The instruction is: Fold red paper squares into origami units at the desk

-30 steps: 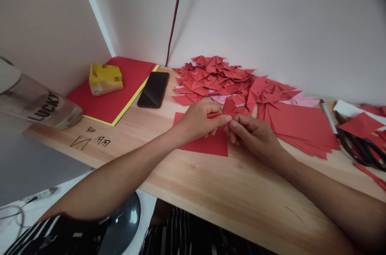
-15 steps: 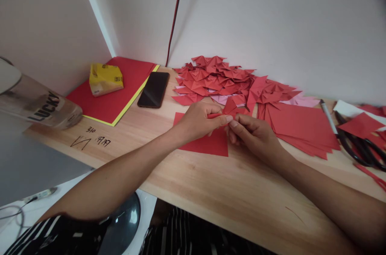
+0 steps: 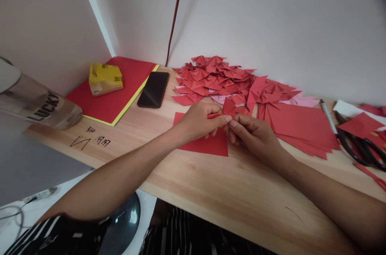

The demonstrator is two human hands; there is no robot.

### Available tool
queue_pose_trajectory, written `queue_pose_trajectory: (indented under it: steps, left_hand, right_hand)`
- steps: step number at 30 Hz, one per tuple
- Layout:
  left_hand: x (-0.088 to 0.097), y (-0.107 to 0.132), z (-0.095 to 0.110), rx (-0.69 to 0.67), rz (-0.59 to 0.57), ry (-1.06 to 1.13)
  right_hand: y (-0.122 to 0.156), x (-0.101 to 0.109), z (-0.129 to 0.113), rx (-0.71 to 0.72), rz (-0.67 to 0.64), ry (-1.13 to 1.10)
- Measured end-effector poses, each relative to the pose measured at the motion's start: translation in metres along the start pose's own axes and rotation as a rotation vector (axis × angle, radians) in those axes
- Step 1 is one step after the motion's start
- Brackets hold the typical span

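Note:
A small folded piece of red paper [image 3: 229, 107] is held between both hands, its pointed flap sticking up and its lower part hidden by fingers. My left hand [image 3: 203, 119] pinches it from the left with thumb and fingers closed. From the right, my right hand [image 3: 251, 129] grips its other side, the thumb almost touching the left thumb. Under the hands lies a flat red paper square [image 3: 211, 145]. Just behind them rises a pile of folded red paper pieces [image 3: 211, 76], with some pink ones low down.
At right are a stack of red sheets [image 3: 307, 126], a pen [image 3: 328, 116] and black-handled scissors [image 3: 350, 148] among scraps. At left lie a black phone [image 3: 153, 89], a yellow packet [image 3: 106, 79] on a red sheet [image 3: 132, 68], and a clear bottle [image 3: 45, 104].
The upright flap of the folded red paper has shifted slightly and stands a little differently. Both hands stay nearly in place with their pinch kept.

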State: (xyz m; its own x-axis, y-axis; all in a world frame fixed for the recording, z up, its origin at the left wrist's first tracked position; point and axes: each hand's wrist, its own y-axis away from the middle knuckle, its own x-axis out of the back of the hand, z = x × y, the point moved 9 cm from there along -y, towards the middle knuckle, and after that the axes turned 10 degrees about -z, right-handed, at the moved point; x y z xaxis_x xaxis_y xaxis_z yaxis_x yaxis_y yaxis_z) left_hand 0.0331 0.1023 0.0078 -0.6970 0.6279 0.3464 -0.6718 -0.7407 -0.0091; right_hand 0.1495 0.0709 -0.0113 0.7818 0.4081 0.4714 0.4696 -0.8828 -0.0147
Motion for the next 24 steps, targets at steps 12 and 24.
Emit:
queue_pose_trajectory:
  steps: [12,24]
  left_hand:
    - [-0.0051,-0.0032,0.0000,0.009,-0.042,-0.003]
    - [-0.0037,-0.0022,0.0017,0.010,-0.019,0.008]
  right_hand:
    - [-0.0011,-0.0014,-0.0035,0.034,-0.017,0.078]
    - [-0.0020,-0.0016,-0.0055,0.042,-0.019,0.098]
